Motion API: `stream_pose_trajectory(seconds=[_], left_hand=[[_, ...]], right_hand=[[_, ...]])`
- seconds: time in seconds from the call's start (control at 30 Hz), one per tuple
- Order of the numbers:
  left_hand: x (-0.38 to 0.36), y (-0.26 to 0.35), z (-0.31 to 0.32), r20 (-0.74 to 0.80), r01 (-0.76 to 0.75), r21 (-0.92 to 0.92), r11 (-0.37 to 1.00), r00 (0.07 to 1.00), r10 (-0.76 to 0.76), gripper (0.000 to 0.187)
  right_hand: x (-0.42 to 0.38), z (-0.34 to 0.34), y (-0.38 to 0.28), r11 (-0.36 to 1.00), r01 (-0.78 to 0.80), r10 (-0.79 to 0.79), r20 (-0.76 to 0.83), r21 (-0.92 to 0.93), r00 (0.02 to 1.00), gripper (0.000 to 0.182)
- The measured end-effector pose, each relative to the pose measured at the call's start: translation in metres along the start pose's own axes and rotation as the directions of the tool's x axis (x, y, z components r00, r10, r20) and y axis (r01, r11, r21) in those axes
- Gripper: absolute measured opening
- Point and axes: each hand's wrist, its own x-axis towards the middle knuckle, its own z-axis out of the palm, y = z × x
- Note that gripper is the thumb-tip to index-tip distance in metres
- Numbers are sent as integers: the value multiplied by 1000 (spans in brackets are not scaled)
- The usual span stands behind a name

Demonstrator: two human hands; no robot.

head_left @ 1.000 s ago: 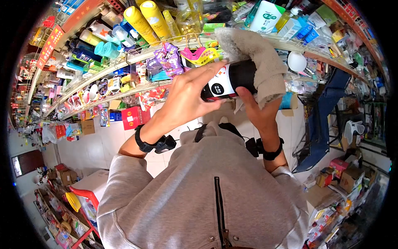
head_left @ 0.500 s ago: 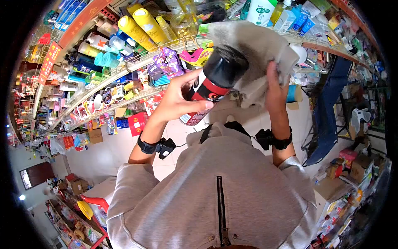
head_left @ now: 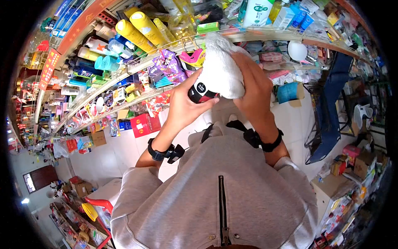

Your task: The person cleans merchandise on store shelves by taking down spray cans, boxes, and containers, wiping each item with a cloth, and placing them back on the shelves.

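My left hand (head_left: pixel 184 101) is wrapped round a red-and-black spray can (head_left: pixel 200 92), its thumb lying along the near side. A whitish knit cloth (head_left: pixel 222 62) covers the can's top, so its black cap is hidden. My right hand (head_left: pixel 254 83) is closed on the cloth from the right, pressing it against the can. Both hands are in front of the shelves at about chest height, with the can tilted.
A goods shelf (head_left: pixel 137 62) curves across the front, bearing yellow bottles (head_left: pixel 147 28), a purple snack bag (head_left: pixel 169 66) and a white bottle (head_left: pixel 258 12). A folded dark blue chair (head_left: pixel 333 108) stands on the right. A red box (head_left: pixel 145 124) lies left of my hands.
My right hand has brought the cloth left and wrapped it over the can's cap. The cloth, loosely spread before, is now bunched round the top. My left hand keeps its hold.
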Motion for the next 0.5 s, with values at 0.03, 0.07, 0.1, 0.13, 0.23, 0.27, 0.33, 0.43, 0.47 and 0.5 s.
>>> stream_pose_trajectory(seconds=[0.03, 0.07, 0.1, 0.13, 0.23, 0.27, 0.33, 0.43, 0.47, 0.5], left_hand=[[2, -4, 0, -37, -48, 143, 989, 998, 54, 75], [2, -5, -1, -63, -86, 284, 955, 992, 108, 75], [2, -5, 0, -124, -147, 359, 921, 971, 203, 74], [3, -4, 1, -176, -203, 437, 876, 936, 304, 73], [8, 1, -9, -311, -185, 396, 899, 894, 321, 73], [10, -1, -11, -309, -190, 396, 898, 894, 325, 73], [10, -2, -10, -237, -320, 532, 784, 832, 501, 73], [13, 4, -4, -191, -325, 582, 746, 837, 513, 69], [15, 6, -2, -182, -319, 596, 737, 840, 511, 70], [18, 6, -2, -233, -296, 571, 765, 836, 498, 68]], right_hand=[[-2, -2, -3, 998, 14, -17, -49, -60, 999, 57], [-6, -4, -6, 993, 20, -31, -95, -119, 995, 51], [-11, -10, -10, 993, 18, -30, -95, -116, 995, 51], [-14, -19, -11, 995, -81, 89, -133, 63, 987, 48], [-28, -40, 13, 940, -245, 288, -170, 239, 942, 43], [-30, -41, 18, 930, -281, 327, -184, 235, 927, 42], [-23, -40, 17, 913, -270, 343, -216, 306, 914, 43], [4, -29, -13, 957, -105, 137, -99, 272, 986, 60], [18, -25, -24, 987, 4, 2, -38, 162, 999, 67], [19, -18, -26, 993, 4, 1, -42, 121, 999, 68]])
